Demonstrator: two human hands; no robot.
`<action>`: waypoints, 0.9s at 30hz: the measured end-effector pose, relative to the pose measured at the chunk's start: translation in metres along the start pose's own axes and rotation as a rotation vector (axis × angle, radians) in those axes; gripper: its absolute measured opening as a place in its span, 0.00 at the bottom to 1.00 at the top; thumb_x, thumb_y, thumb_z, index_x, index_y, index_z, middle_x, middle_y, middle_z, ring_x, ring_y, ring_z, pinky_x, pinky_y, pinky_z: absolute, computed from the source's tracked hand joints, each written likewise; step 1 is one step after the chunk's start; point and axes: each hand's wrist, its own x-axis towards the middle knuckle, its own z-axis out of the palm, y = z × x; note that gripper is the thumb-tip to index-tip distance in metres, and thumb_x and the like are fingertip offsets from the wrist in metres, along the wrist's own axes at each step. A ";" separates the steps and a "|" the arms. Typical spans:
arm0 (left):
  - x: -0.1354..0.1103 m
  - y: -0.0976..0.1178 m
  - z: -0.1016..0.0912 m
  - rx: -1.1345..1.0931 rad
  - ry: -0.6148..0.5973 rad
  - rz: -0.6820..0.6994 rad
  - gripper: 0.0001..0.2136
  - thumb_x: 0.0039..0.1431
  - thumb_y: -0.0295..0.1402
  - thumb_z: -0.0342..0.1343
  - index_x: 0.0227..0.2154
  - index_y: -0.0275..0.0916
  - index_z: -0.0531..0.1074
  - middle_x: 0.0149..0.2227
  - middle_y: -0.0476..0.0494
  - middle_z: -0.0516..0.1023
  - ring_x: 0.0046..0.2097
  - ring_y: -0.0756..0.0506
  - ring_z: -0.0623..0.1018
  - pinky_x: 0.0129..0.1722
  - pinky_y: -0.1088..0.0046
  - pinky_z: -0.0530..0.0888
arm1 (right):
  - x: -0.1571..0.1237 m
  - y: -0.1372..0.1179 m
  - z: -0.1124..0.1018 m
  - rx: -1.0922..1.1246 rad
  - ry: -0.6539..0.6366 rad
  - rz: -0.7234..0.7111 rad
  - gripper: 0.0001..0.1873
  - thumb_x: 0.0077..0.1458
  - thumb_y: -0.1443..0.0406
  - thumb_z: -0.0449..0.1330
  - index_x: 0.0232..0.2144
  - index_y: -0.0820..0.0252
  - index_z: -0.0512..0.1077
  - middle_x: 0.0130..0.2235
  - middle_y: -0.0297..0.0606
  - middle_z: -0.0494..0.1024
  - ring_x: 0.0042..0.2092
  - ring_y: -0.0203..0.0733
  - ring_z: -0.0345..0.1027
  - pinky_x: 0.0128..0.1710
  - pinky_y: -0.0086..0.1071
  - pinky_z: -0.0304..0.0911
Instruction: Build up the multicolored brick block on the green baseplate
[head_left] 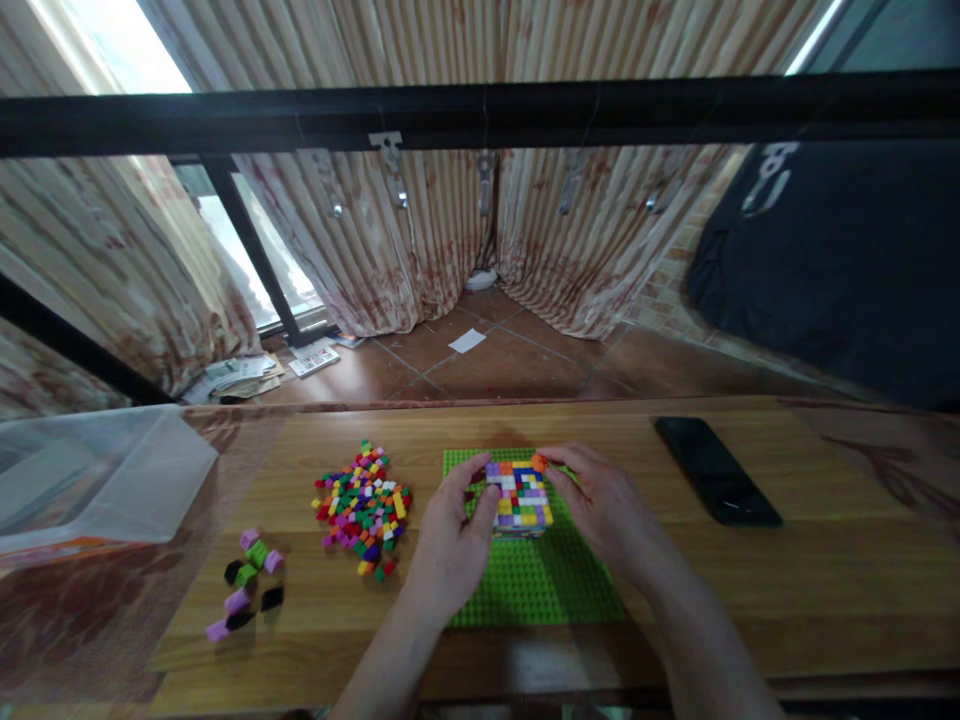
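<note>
A block built of small multicoloured toy bricks (519, 500) stands on a green studded baseplate (525, 590). My left hand (459, 530) grips its left side between thumb and fingers; something dark red shows between them, too small to name. At the block's far right corner, my right hand (600, 497) pinches a small orange brick (539, 462) between thumb and forefinger. Whether that brick touches the block's top, I cannot tell. Left of the baseplate lies a loose pile of small coloured bricks (365, 512).
Several larger pink, green and black pieces (256, 552) lie at the wooden table's (840, 590) left. A black phone (718, 470) rests on the right. A translucent plastic bin (172, 460) stands at the far left. A dark horizontal bar (480, 115) crosses the view above the table.
</note>
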 end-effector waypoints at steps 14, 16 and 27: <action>-0.001 0.009 -0.002 0.269 -0.040 0.177 0.18 0.64 0.34 0.50 0.56 0.39 0.67 0.55 0.37 0.73 0.58 0.42 0.71 0.60 0.56 0.67 | 0.000 -0.002 0.003 0.068 -0.001 -0.025 0.15 0.62 0.60 0.53 0.45 0.54 0.75 0.44 0.41 0.79 0.45 0.44 0.73 0.46 0.39 0.67; -0.002 0.014 -0.003 0.354 -0.079 0.273 0.18 0.65 0.33 0.49 0.57 0.41 0.66 0.58 0.38 0.70 0.60 0.42 0.68 0.61 0.56 0.65 | -0.001 -0.002 0.003 0.086 0.005 -0.019 0.15 0.62 0.59 0.52 0.45 0.54 0.76 0.43 0.41 0.80 0.44 0.44 0.74 0.46 0.38 0.67; 0.001 0.016 0.008 0.554 -0.211 0.372 0.19 0.68 0.34 0.44 0.60 0.45 0.64 0.61 0.40 0.66 0.62 0.42 0.64 0.61 0.54 0.64 | 0.002 0.001 0.013 0.308 0.101 0.107 0.13 0.57 0.58 0.57 0.38 0.54 0.80 0.40 0.40 0.81 0.42 0.44 0.74 0.45 0.38 0.68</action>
